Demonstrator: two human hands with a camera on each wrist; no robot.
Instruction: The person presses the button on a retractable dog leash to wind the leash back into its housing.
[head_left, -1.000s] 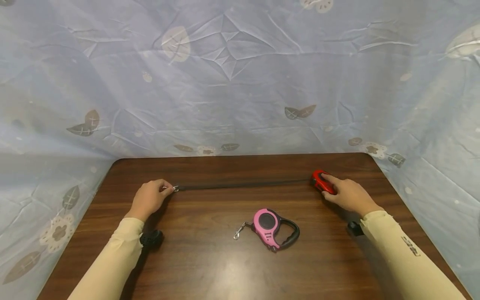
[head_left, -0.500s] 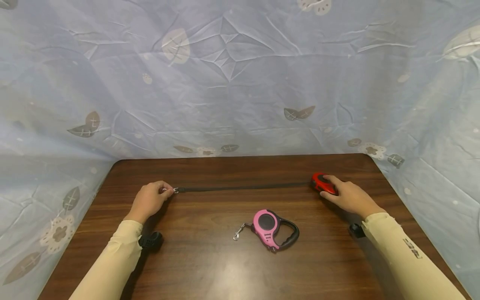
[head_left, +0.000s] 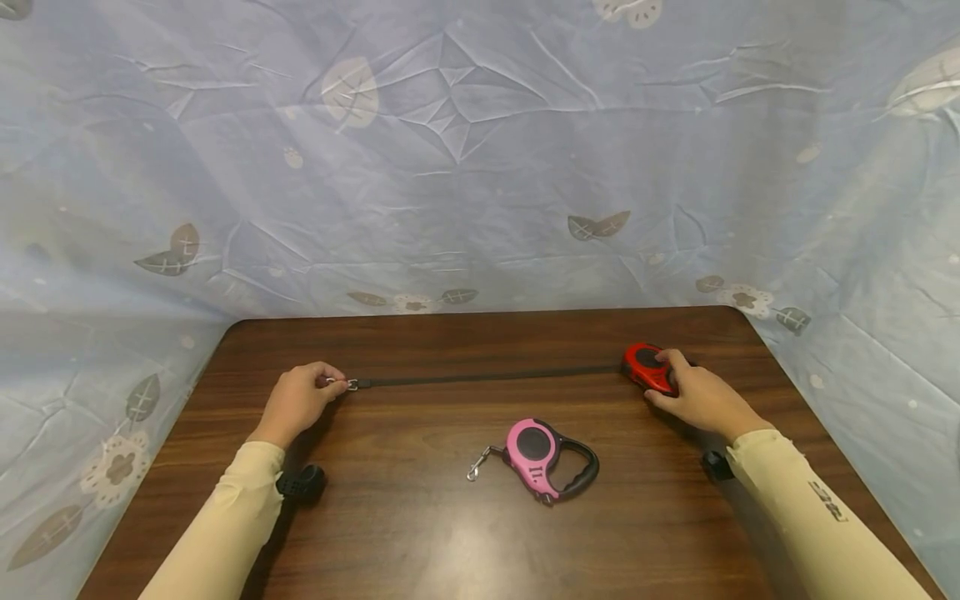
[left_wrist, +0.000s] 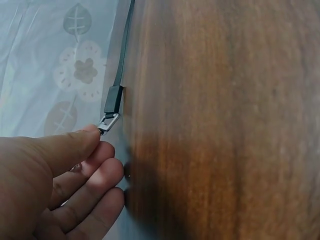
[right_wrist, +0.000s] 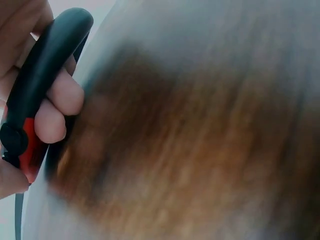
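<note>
Thumb and fingertips of my left hand pinch the metal clip at the end of a dark leash strap. The strap runs straight across the far part of the table to a red and black retractable leash. My right hand grips that red leash. In the right wrist view, fingers curl through the loop of its black handle, with the thumb at the red casing. A pink and black retractable leash lies between the hands, closer to the body, its short metal clip pointing left.
A brown wooden table with rounded far corners carries everything. Pale blue patterned cloth hangs behind it and along both sides. Dark wrist devices show at both sleeves.
The red leash has turned slightly, and my right fingers have shifted on it, showing more of its round black centre. The strap and left hand have sunk very slightly. The pink leash stays put.
</note>
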